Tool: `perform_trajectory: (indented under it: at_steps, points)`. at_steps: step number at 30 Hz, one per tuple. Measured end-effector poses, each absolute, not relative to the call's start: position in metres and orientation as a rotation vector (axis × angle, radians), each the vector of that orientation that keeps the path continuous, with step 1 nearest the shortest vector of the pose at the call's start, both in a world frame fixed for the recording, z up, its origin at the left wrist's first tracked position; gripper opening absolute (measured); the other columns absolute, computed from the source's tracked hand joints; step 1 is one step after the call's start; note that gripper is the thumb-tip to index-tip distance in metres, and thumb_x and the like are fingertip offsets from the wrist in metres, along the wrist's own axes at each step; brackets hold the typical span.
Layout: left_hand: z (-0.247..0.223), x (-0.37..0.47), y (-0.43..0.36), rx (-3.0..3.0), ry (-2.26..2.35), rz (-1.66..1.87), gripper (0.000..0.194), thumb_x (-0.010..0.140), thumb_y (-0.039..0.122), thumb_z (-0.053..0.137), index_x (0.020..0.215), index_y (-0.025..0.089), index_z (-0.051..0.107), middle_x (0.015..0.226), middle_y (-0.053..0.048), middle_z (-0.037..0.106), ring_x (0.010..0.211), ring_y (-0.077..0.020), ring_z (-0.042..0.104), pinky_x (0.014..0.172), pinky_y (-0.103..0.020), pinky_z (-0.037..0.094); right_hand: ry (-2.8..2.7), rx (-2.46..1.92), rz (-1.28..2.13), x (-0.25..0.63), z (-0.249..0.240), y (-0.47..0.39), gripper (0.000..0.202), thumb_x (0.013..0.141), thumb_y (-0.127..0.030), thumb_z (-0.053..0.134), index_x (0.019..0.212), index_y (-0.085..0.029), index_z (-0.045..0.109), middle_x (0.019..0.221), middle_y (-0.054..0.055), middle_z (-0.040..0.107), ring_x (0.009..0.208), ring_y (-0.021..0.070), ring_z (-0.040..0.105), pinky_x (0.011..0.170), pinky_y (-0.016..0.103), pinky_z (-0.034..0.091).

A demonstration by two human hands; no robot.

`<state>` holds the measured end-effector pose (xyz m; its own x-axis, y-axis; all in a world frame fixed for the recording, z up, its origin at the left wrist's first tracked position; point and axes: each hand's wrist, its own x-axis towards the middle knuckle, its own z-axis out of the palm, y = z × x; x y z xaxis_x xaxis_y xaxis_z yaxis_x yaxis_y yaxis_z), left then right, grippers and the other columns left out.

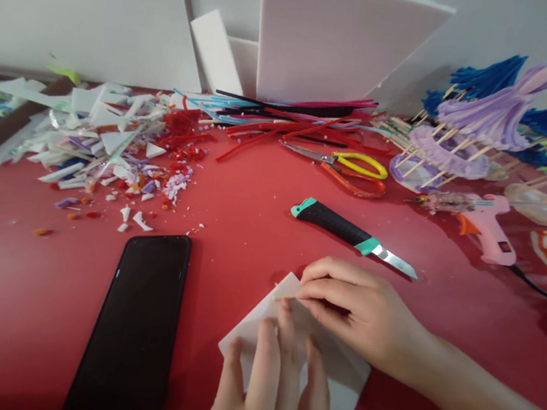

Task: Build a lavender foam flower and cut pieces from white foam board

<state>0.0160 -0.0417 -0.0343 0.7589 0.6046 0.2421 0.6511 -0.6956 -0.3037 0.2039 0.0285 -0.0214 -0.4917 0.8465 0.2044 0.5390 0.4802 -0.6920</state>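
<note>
A white foam board piece (347, 403) lies on the red table in front of me. My left hand (274, 387) rests on it with the fingers spread, one fingertip close to a short thin wooden stick (284, 297). The stick's pale end sticks out from the pinched fingers of my right hand (361, 304), over the board's far corner. The rest of the stick is hidden by those fingers. Just beyond my right hand is a black and green utility knife (336, 223), its blade out and pointing right.
A black phone (136, 328) lies left of the board. Foam scraps (111, 136) pile at the far left. Behind are pipe cleaners (285, 116) and yellow-and-orange-handled scissors (359, 166). A pink glue gun (495, 227) and stick-and-yarn carousel-like models (461, 156) stand right.
</note>
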Motion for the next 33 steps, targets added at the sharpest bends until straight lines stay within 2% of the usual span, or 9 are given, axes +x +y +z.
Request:
perform_trajectory:
  at_steps: [11,18,25,27,31,33]
  points:
    - [-0.027,0.016,-0.036,-2.631,-0.946,-0.136,0.036,0.092,0.039,0.045,0.121,0.019,0.051,0.121,-0.011,0.066,0.108,-0.0312,0.061,0.066,-0.038,0.059,-2.166,-1.153,0.735,0.202,-0.021,0.026,0.020,0.087,-0.008,0.051,0.081,-0.019,0.067,0.083,0.002,0.063,0.074,0.0106,0.061,0.069,0.021,0.051]
    - [-0.024,0.018,-0.036,-2.670,-0.966,-0.095,0.048,0.084,0.050,0.056,0.122,0.020,0.052,0.121,-0.014,0.066,0.108,-0.0336,0.061,0.065,-0.040,0.058,-2.171,-1.188,0.746,0.201,-0.019,0.027,0.020,0.088,-0.012,0.049,0.080,-0.019,0.067,0.082,0.003,0.063,0.072,0.0108,0.060,0.066,0.021,0.051]
    - [-0.020,0.018,-0.034,-2.685,-0.947,-0.068,0.054,0.084,0.059,0.053,0.121,0.020,0.051,0.119,-0.016,0.066,0.106,-0.0339,0.063,0.062,-0.040,0.060,-2.186,-1.189,0.745,0.205,-0.021,0.026,0.018,0.087,-0.013,0.051,0.084,-0.020,0.067,0.083,0.003,0.063,0.073,0.0116,0.060,0.066,0.023,0.051]
    - [-0.017,0.018,-0.032,-2.688,-0.927,-0.049,0.057,0.082,0.061,0.054,0.121,0.020,0.051,0.117,-0.016,0.067,0.105,-0.0332,0.064,0.063,-0.040,0.061,-2.164,-1.261,0.634,0.214,-0.019,0.028,0.014,0.087,-0.017,0.054,0.085,-0.023,0.067,0.083,0.003,0.065,0.074,0.0137,0.062,0.068,0.026,0.051]
    - [-0.013,0.017,-0.029,-2.693,-0.903,-0.028,0.061,0.078,0.063,0.058,0.120,0.019,0.052,0.116,-0.019,0.067,0.103,-0.0327,0.065,0.063,-0.039,0.061,-1.968,-1.492,0.191,0.235,-0.011,0.038,0.007,0.087,-0.028,0.059,0.089,-0.025,0.065,0.086,0.006,0.066,0.082,0.0210,0.064,0.076,0.035,0.051]
    - [-0.013,0.017,-0.029,-2.694,-0.899,-0.025,0.061,0.078,0.062,0.058,0.119,0.018,0.052,0.116,-0.020,0.066,0.103,-0.0335,0.065,0.061,-0.039,0.061,-1.999,-1.531,0.052,0.242,-0.011,0.045,0.017,0.085,-0.033,0.062,0.098,-0.023,0.063,0.095,0.009,0.065,0.093,0.0261,0.062,0.082,0.041,0.051]
